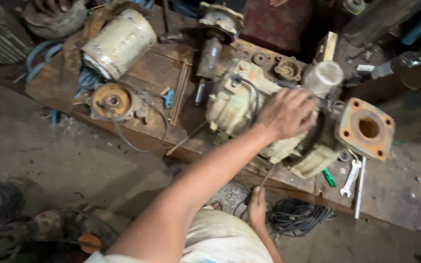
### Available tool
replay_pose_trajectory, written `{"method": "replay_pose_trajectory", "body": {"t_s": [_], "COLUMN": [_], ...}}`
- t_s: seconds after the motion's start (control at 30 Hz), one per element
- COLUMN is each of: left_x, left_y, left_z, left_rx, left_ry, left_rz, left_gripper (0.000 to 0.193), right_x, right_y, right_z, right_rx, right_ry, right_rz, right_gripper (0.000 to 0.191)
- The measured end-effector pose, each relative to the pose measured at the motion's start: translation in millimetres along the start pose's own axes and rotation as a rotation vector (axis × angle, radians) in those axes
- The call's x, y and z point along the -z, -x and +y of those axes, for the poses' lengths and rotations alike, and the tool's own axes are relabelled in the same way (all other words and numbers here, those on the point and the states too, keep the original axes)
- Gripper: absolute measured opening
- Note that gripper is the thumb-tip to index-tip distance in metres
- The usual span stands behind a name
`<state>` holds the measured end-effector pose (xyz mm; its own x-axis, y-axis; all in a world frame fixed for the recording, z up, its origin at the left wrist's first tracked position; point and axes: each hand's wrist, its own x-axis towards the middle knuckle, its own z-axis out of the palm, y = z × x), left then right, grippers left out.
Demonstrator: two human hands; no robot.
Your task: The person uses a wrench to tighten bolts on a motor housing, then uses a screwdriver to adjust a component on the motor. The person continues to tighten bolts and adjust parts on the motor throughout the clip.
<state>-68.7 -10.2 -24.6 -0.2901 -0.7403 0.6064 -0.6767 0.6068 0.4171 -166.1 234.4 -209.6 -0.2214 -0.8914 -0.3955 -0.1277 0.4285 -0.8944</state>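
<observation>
Wooden bench (157,73): pump (235,104) under left hand (286,114).

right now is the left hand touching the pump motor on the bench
Touching. The head view shows the left hand lying flat on top of the pale pump motor, fingers spread over its housing, no gap visible.

Dim workshop light, mostly from above, brightest on the worktop (152,73) centre and the pale cylindrical housing (119,43). Corners fall off to near black, top right and lower left hardest. The left hand (287,113) is motion-smeared, fingers soft; the forearm is slightly blown out. Mild glare on the clear plastic jar (323,76). The floor (49,146) is grainy and low contrast. Soft shadows under the pump body (239,104).
</observation>
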Motion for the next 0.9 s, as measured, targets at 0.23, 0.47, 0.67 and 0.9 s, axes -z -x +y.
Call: {"method": "replay_pose_trajectory", "body": {"t_s": [0.23,0.47,0.67,0.9], "left_x": [-7,7,0,11], "left_y": [-1,-3,1,-1], "left_z": [35,32,30,21], "left_rx": [-0.259,-0.43,-0.42,-0.448], "left_ry": [0.167,-0.005,0.115,0.102], "left_rz": [0.094,-0.195,-0.064,-0.018], "left_gripper": [0.085,0.08,0.066,0.054], "right_x": [-9,-23,-35,-37], "right_y": [-10,-14,-21,-22], "right_z": [-15,-34,-55,-65], "right_rx": [-0.217,-0.251,-0.27,-0.294], "right_ry": [0.027,0.273,0.416,0.425], "right_rz": [0.117,0.263,0.357,0.359], "right_gripper": [0.08,0.08,0.076,0.071]}}
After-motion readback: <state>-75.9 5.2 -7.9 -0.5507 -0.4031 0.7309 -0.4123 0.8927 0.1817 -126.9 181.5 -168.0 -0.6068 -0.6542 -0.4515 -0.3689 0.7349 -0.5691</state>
